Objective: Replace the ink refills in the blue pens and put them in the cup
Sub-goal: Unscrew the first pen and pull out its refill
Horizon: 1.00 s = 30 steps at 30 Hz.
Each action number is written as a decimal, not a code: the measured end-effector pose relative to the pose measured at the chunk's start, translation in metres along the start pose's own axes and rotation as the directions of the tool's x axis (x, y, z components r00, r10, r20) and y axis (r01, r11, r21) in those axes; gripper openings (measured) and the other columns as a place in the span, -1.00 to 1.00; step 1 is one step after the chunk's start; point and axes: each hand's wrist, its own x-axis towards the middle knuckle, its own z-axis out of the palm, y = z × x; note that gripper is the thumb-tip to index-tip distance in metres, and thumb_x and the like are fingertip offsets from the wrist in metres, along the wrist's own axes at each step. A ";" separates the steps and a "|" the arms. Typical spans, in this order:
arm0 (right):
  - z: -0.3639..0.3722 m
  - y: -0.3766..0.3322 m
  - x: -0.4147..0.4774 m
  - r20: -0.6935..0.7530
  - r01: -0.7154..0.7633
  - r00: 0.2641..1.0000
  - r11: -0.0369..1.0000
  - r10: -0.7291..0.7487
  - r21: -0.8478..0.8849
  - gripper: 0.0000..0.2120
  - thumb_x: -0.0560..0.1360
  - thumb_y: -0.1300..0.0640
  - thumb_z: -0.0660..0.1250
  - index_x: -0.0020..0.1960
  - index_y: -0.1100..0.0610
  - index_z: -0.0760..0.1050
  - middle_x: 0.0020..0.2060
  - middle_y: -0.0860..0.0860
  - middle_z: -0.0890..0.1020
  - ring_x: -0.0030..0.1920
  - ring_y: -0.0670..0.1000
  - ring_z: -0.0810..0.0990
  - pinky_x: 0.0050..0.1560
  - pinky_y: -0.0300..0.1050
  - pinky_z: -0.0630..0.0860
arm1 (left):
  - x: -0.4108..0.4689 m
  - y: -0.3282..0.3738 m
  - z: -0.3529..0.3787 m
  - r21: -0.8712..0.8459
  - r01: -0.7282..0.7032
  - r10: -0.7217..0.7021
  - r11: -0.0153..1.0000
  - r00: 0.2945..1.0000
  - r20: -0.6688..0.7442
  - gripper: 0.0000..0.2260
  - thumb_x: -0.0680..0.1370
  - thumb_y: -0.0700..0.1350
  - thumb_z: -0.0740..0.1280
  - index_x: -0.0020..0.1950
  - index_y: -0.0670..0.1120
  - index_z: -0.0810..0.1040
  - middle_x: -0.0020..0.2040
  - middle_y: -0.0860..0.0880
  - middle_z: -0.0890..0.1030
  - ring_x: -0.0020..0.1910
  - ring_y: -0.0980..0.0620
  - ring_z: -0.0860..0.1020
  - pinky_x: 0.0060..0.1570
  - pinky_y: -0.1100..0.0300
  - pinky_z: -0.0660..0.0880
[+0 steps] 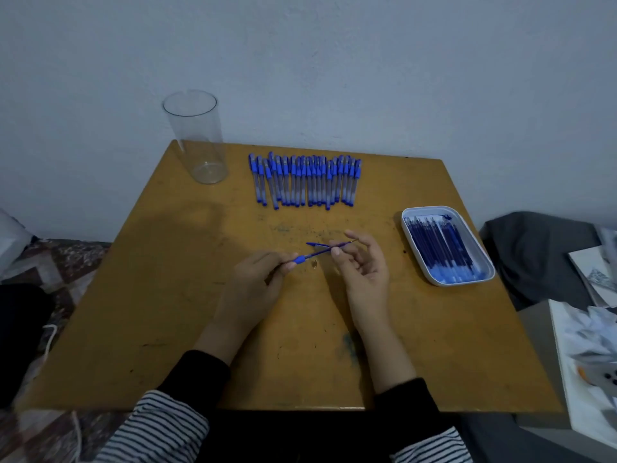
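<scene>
Upper left of the frame, our tall clear plastic cup stands on the yellow-brown wooden table. Mid-frame, our left hand pinches a blue-gripped pen, with the row of blue capped pens above it. Our right hand pinches the pen's thin far end, other fingers loose. A white tray of dark-blue refills sits far right.

Black sleeves under striped layer
</scene>
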 end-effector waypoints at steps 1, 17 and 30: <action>0.001 0.001 -0.001 -0.010 0.032 0.999 0.999 -0.033 -0.040 -0.77 0.52 0.39 0.37 0.10 0.14 0.60 -0.16 -0.07 0.68 -0.07 -0.10 0.62 0.00 -0.19 0.54 | 0.000 0.000 0.001 0.005 -0.010 0.010 1.000 1.000 -0.006 -0.88 0.55 -0.29 0.45 0.07 -0.19 0.71 -0.04 0.01 0.68 -0.06 0.30 0.51 0.00 0.51 0.39; -0.021 -0.019 0.025 -0.204 0.049 0.977 0.998 -0.058 -0.049 -0.80 0.54 0.28 0.40 0.11 0.07 0.65 0.02 0.01 0.72 0.10 0.04 0.66 0.17 -0.02 0.58 | 0.016 -0.009 0.005 -0.056 0.074 -0.070 0.996 0.995 0.068 -0.83 0.56 -0.23 0.44 0.14 -0.07 0.67 0.04 0.09 0.65 -0.03 0.25 0.58 -0.04 0.33 0.54; -0.067 -0.020 0.075 0.085 -0.065 0.982 0.719 0.171 -0.692 -0.74 0.57 0.18 0.37 0.24 0.01 0.62 0.09 -0.12 0.65 -0.03 -0.31 0.53 0.01 -0.52 0.44 | 0.049 -0.011 0.026 -0.014 0.094 -0.093 0.995 0.992 0.084 -0.84 0.58 -0.26 0.41 0.15 -0.14 0.67 0.04 0.09 0.61 0.00 0.48 0.51 -0.03 0.58 0.39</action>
